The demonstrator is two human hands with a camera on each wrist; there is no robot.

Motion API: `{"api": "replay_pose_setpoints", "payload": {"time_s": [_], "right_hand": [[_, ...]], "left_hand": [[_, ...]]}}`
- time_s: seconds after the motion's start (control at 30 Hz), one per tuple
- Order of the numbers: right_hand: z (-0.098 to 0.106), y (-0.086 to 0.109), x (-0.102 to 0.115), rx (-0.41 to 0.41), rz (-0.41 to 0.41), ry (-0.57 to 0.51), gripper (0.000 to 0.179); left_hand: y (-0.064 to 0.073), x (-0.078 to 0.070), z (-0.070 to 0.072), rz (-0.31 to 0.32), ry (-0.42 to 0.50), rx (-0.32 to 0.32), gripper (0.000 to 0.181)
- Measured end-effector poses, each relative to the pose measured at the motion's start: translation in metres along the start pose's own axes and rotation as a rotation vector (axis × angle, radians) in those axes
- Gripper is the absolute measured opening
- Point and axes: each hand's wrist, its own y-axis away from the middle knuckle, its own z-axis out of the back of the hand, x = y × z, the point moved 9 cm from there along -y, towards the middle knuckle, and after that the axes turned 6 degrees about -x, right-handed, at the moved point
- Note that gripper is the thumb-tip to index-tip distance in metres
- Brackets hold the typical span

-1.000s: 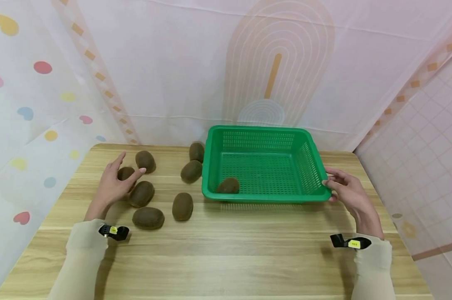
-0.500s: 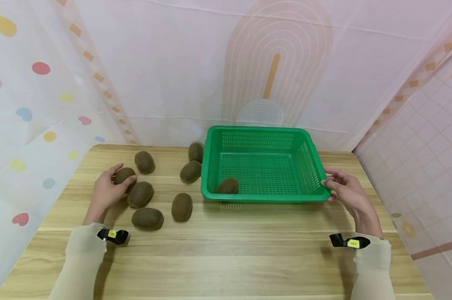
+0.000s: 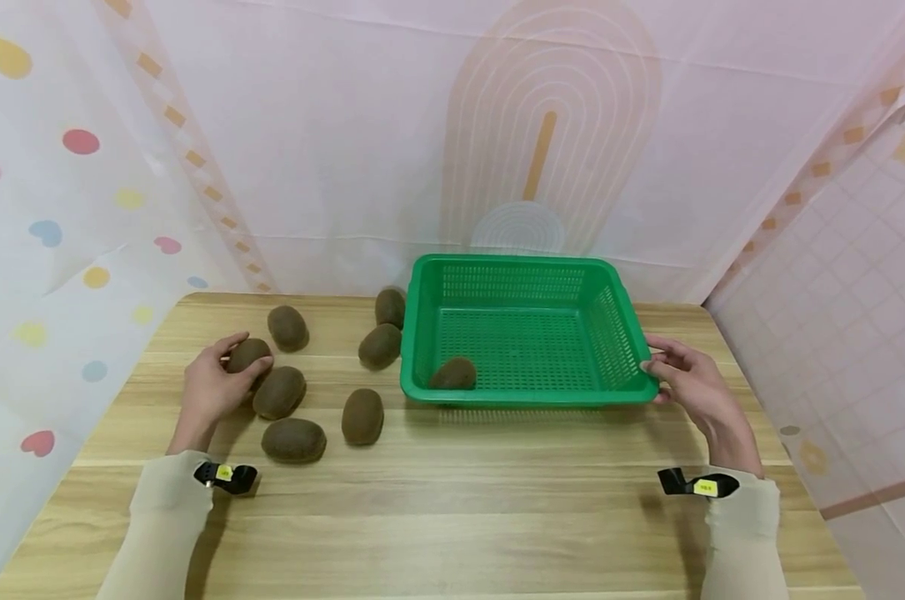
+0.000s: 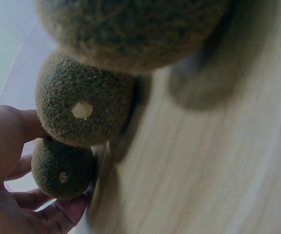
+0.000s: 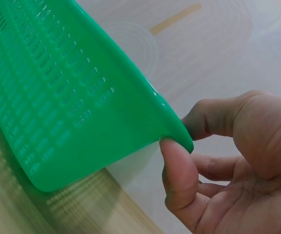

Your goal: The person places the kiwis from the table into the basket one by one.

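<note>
At the left of the table, my left hand (image 3: 214, 382) grips a brown fuzzy kiwi (image 3: 247, 356), thumb on its near side and fingers round the far side. In the left wrist view that kiwi (image 4: 63, 168) sits between the fingers, low over the wood. A second kiwi (image 3: 280, 392) lies right beside my thumb. On the other side, my right hand (image 3: 694, 385) pinches the right rim of a green plastic basket (image 3: 527, 397). The right wrist view shows thumb and fingers on the basket's rim (image 5: 177, 131). One kiwi (image 3: 455, 374) lies inside, at the basket's near left corner.
Other kiwis lie loose: one behind the held fruit (image 3: 287, 328), one nearer the front (image 3: 294, 440), one toward the middle (image 3: 362, 417). Two more (image 3: 381, 347) stand against the basket's left side. A patterned cloth wall (image 3: 332, 167) rises behind the wooden table (image 3: 452, 517).
My left hand has lowered from above the far left kiwi and closed its fingers round it. The right hand stays on the basket rim, and the basket has not moved.
</note>
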Motion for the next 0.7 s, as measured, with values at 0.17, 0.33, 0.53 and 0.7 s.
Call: {"api": "replay_pose_setpoints", "payload": {"time_s": [0.17, 0.33, 0.53, 0.7], "right_hand": [[0.001, 0.001, 0.000, -0.001, -0.002, 0.009, 0.055], [0.002, 0.001, 0.001, -0.001, 0.000, 0.004, 0.055], [0.001, 0.001, 0.002, 0.005, 0.000, -0.009, 0.055], [0.000, 0.002, 0.001, 0.012, -0.004, -0.014, 0.055]], "left_hand": [[0.000, 0.000, 0.001, -0.001, 0.012, -0.007, 0.069], [0.000, -0.004, 0.003, -0.008, 0.017, -0.011, 0.069], [-0.001, -0.012, 0.007, -0.015, 0.023, -0.019, 0.070], [0.000, -0.023, 0.013, -0.052, 0.028, -0.055, 0.068]]}}
